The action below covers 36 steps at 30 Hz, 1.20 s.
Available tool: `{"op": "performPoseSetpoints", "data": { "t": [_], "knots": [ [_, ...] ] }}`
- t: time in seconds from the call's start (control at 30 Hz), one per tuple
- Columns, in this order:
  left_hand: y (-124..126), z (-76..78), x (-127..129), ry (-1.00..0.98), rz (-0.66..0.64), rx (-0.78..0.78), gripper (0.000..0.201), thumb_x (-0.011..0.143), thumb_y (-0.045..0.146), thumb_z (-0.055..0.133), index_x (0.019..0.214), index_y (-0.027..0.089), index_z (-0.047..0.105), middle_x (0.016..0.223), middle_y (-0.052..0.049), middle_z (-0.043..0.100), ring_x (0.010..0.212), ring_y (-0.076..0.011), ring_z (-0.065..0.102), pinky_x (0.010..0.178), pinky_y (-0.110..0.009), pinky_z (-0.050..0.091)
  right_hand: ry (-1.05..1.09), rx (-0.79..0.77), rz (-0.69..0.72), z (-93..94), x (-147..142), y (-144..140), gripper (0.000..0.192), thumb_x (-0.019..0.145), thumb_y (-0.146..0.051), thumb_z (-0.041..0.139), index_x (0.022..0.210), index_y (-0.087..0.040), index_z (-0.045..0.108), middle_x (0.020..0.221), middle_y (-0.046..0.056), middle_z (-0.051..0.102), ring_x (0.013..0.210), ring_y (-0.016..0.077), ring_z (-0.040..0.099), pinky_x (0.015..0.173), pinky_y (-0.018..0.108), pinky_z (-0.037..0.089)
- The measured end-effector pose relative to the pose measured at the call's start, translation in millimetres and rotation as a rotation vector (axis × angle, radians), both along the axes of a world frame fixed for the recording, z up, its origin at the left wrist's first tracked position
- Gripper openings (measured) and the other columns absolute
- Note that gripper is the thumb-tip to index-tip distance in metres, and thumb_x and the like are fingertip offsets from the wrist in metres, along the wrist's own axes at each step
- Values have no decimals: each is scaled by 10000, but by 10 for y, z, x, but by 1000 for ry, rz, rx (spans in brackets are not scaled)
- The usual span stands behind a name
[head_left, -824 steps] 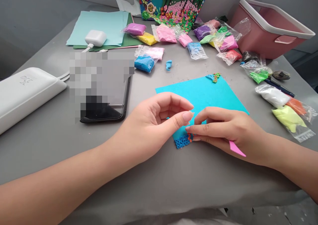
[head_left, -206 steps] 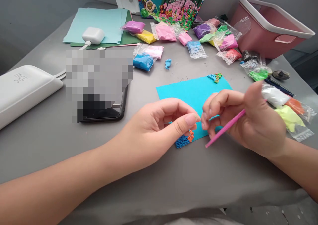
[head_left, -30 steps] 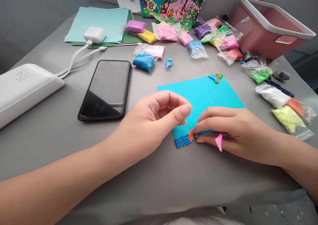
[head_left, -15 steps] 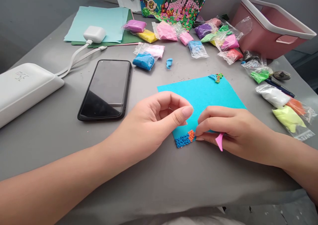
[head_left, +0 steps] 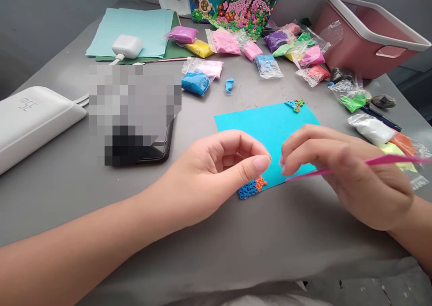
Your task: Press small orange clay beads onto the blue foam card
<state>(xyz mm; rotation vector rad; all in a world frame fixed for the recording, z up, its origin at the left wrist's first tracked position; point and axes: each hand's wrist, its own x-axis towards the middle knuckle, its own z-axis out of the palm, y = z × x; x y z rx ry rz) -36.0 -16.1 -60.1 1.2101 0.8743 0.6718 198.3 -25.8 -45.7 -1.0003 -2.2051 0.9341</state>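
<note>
A power bank [head_left: 37,128] lies at the left edge, a phone [head_left: 161,152] at centre left; a bin [head_left: 351,47] stands at upper right.

The pink tool [head_left: 391,159] is blurred, and pixelation hides most of the phone [head_left: 152,154].

The blue card [head_left: 266,130] looks like matt paper; the pink tool [head_left: 388,159], smooth plastic. The packets [head_left: 224,42] are glossy, clear plastic, the white power bank [head_left: 37,121] and pink bin [head_left: 354,49] smooth plastic.
</note>
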Motion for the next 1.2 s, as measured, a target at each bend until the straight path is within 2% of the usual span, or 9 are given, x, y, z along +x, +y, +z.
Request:
{"op": "performPoseSetpoints", "data": {
  "t": [0.07,0.2,0.33,0.6,0.73,0.9,1.07,1.2],
  "knots": [
    [-2,5,3,-1,3,-5,202,855,415,758,841,226,690,814,22,680,779,-132,668,694,-219,543,48,-96,-36,2,-2,0,614,1049,-585,209,910,-220,682,887,72,662,811,189,624,747,348,512],
    [-1,8,8,8,22,-5,204,859,418,754,833,226,691,800,27,672,770,-123,651,679,-206,529,32,-192,-51,-62,-34,16,500,1055,-544,358,805,-196,615,700,9,578,618,121,516,570,279,423],
    [6,-3,4,14,13,4,198,866,416,747,841,227,693,808,27,676,778,-122,644,672,-201,520,-36,-185,-5,-108,-41,34,504,1054,-534,379,759,-182,584,684,6,576,622,109,516,569,267,396],
    [-29,37,23,57,53,-13,221,865,442,735,829,229,690,833,15,689,797,-142,644,681,-229,504,-63,-164,6,-108,-38,40,491,1060,-513,383,748,-184,571,678,2,586,614,103,526,565,249,399],
    [-21,24,19,56,31,-5,232,860,452,735,831,226,688,847,8,704,789,-150,657,673,-239,511,-79,-140,1,-114,-47,46,482,1060,-505,389,748,-184,570,670,-3,581,602,100,512,549,243,387],
    [-13,21,15,34,25,-18,185,860,403,744,834,228,691,854,13,710,794,-148,663,671,-232,515,-83,-125,12,-119,-46,55,446,1058,-481,413,767,-186,579,665,-13,575,594,95,502,541,232,381],
    [-6,30,15,7,0,-66,88,864,276,742,829,225,679,805,39,691,787,-124,662,692,-197,513,-83,-115,16,-117,-61,52,431,1057,-465,422,766,-190,581,653,-18,566,578,94,482,517,234,358],
    [7,19,10,15,-32,-34,85,854,273,748,827,224,684,796,33,695,775,-135,669,688,-205,526,-81,-144,-13,-99,-78,25,474,1053,-509,402,762,-189,594,660,-7,570,588,103,481,527,251,359]
  ]
}}
